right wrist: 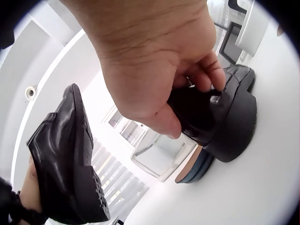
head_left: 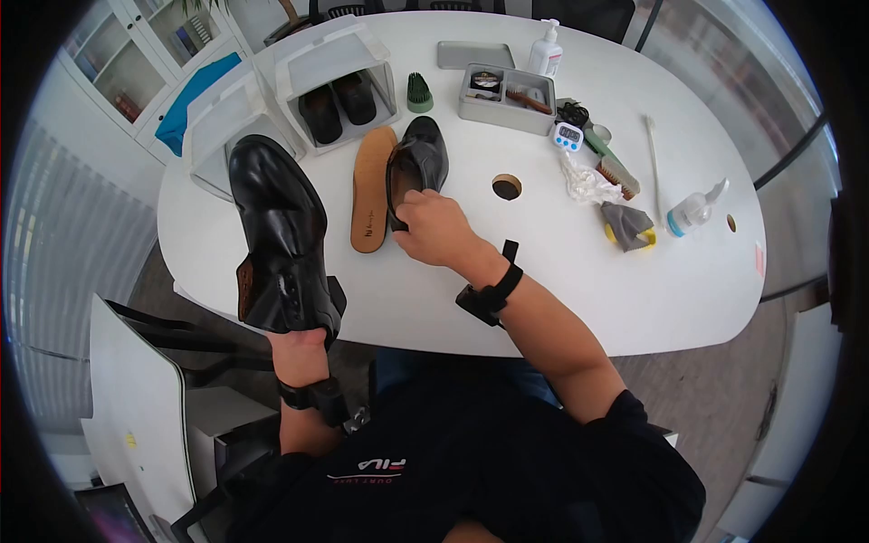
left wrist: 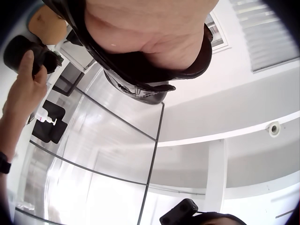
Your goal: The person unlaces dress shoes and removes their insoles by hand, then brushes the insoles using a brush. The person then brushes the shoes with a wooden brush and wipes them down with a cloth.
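Observation:
A glossy black leather shoe [head_left: 279, 213] is raised at the left, toe up, above the table's edge. My left hand [head_left: 301, 355] is pushed into its opening up to the wrist, so the fingers are hidden; the left wrist view shows the collar [left wrist: 126, 82] around the hand. On the table sits a second black shoe [head_left: 425, 149], its toe pointing away. My right hand [head_left: 439, 231] grips the rim at its heel end, thumb [right wrist: 166, 124] on one side and fingers curled at the opening. Beside that shoe lies a tan insole [head_left: 369, 195].
Behind stand two clear shoe boxes [head_left: 348, 50], one with a dark pair inside. A green brush [head_left: 419, 93], a metal tin [head_left: 507, 116], a pump bottle [head_left: 546, 50], a timer [head_left: 568, 137], cloths [head_left: 627, 224] and a spray bottle [head_left: 695, 210] are spread over the white table [head_left: 561, 299].

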Demonstrator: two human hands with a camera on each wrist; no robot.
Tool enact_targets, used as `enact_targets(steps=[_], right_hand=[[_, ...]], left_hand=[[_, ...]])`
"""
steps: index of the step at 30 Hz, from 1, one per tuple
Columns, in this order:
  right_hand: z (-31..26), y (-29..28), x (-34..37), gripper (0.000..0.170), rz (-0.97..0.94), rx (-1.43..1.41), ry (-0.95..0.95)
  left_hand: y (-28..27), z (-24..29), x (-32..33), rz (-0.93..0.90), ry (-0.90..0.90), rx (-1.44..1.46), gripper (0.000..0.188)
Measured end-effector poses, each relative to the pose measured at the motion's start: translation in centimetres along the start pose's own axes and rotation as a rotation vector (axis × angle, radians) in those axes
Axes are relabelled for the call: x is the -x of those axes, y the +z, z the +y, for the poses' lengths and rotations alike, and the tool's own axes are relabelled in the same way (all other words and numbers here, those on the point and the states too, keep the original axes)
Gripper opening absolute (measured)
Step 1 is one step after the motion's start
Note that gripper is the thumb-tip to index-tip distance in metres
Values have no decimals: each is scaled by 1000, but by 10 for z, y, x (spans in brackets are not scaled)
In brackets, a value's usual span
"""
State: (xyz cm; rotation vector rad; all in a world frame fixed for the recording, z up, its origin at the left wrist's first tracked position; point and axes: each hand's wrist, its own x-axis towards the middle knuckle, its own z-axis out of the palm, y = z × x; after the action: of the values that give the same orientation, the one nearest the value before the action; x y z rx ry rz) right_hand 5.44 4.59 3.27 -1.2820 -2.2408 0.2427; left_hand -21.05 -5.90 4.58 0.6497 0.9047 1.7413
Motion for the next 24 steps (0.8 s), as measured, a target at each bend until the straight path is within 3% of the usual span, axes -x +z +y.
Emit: enact_targets(steps=[4, 7, 10, 12, 14, 16, 18, 20, 21, 23, 24], right_hand=[[-6, 12, -12, 18, 15, -54, -33], [-9, 21, -23, 18, 13, -46, -53], [-8, 23, -23, 18, 54, -61, -52], [-8, 14, -8, 21, 269, -332, 7], [12, 4, 17, 29, 373, -450, 141], [46, -2, 52, 30, 357, -439, 375], [76, -10, 83, 30, 334, -366, 501], [95, -18, 107, 23, 254, -341, 686], [96, -23, 114, 23, 262, -323, 688], [95, -30, 126, 16, 341, -963, 831], [97, -27, 130, 16, 348, -949, 830]], left_hand=[[29, 5, 14, 33, -80, 134, 57], [40, -5, 8, -201, -143, 295, 48], [51, -32, 5, -245, -252, 307, 51], [85, -32, 19, -275, -244, 261, 54], [114, -35, 31, -568, 109, 37, 54], [129, -52, 19, -628, 46, 36, 53], [167, -76, -8, -316, -415, 412, 50], [185, -115, -39, -317, -479, 491, 47], [190, -135, -52, -310, -532, 557, 44], [196, -163, -69, -395, -537, 593, 41], [197, -176, -79, -470, -532, 613, 38]])
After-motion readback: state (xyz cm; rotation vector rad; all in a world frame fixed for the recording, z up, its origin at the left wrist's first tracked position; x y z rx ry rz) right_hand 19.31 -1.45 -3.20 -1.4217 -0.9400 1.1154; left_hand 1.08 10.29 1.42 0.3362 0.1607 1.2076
